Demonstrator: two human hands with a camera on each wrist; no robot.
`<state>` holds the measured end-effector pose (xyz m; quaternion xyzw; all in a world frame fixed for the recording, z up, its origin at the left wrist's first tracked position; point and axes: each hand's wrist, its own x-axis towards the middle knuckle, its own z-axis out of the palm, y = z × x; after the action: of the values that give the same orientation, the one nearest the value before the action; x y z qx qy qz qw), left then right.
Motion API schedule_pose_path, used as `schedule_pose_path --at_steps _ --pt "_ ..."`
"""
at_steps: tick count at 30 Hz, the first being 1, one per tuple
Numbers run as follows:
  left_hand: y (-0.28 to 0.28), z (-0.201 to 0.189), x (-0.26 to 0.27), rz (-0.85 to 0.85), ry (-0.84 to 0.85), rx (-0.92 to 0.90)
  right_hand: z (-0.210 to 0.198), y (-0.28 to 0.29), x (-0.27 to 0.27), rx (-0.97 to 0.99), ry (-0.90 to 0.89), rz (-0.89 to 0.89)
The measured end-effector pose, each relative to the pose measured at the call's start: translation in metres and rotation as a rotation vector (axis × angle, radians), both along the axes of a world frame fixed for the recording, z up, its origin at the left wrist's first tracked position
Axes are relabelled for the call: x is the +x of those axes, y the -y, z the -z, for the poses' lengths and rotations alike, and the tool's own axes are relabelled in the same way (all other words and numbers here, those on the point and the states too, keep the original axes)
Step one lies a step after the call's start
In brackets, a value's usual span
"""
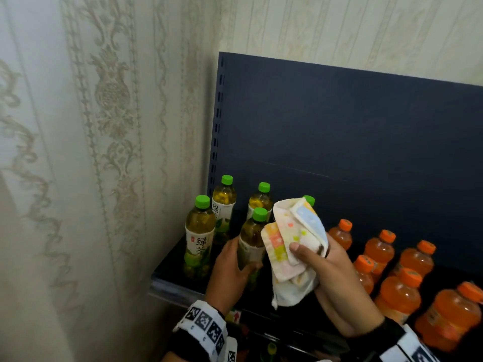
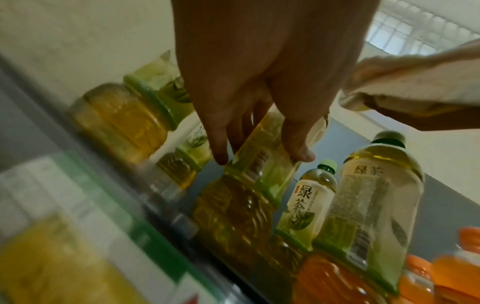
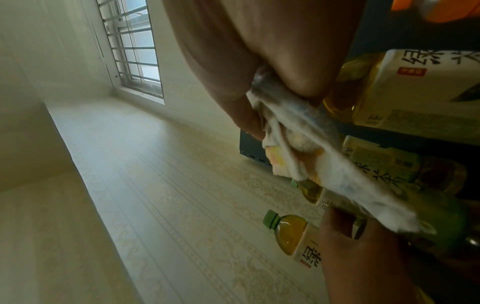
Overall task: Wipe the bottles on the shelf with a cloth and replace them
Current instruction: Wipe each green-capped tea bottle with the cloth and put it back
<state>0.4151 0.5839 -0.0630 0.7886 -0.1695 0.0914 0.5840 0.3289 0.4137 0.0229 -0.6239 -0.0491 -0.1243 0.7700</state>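
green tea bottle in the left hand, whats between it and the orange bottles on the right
The patterned cloth, bunched in the right hand, lies between the held green tea bottle and the orange bottles; the head view shows it.

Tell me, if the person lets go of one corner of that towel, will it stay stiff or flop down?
Probably flop. The cloth already sags in soft folds below the right hand gripping it, so it looks limp. It seems light too: one bunched handful carries all of it. It likely won't slip, since it looks fluffy.
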Motion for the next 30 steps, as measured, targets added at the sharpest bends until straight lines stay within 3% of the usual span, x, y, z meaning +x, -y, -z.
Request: schedule_pose_path --at_steps 3,6,8,11,13,19,22,26,28,30 --pt "-0.019 -0.007 -0.012 -0.094 0.141 0.093 0.002 0.002 0.000 0.012 0.005 0.009" --pt "-0.052 -0.017 -0.016 -0.388 0.353 -0.038 0.006 0.002 -0.001 0.050 0.006 -0.002" --pt "-0.073 -0.018 -0.005 -0.504 0.291 -0.140 0.009 -0.001 -0.001 0.061 0.008 -0.013" --pt "-0.088 -0.011 0.020 -0.357 -0.095 -0.112 0.011 -0.011 0.001 0.054 0.012 -0.018" --pt "-0.089 0.000 0.032 -0.261 -0.172 -0.089 0.011 -0.017 0.002 0.043 0.012 -0.024" --pt "-0.089 0.015 0.030 -0.257 -0.069 -0.222 0.014 -0.024 0.002 0.041 -0.136 -0.069" --pt "-0.094 0.005 0.012 -0.255 -0.002 -0.343 0.010 -0.025 -0.002 0.167 -0.208 -0.119" --pt "-0.095 -0.023 -0.020 -0.036 -0.004 -0.515 -0.006 -0.028 -0.001 0.330 -0.176 -0.164" --pt "-0.084 -0.029 -0.033 0.050 -0.057 -0.558 -0.017 -0.036 0.002 0.278 -0.119 -0.193" --pt "-0.070 -0.029 -0.042 0.121 -0.092 -0.576 -0.025 -0.051 0.003 0.072 -0.043 -0.215"
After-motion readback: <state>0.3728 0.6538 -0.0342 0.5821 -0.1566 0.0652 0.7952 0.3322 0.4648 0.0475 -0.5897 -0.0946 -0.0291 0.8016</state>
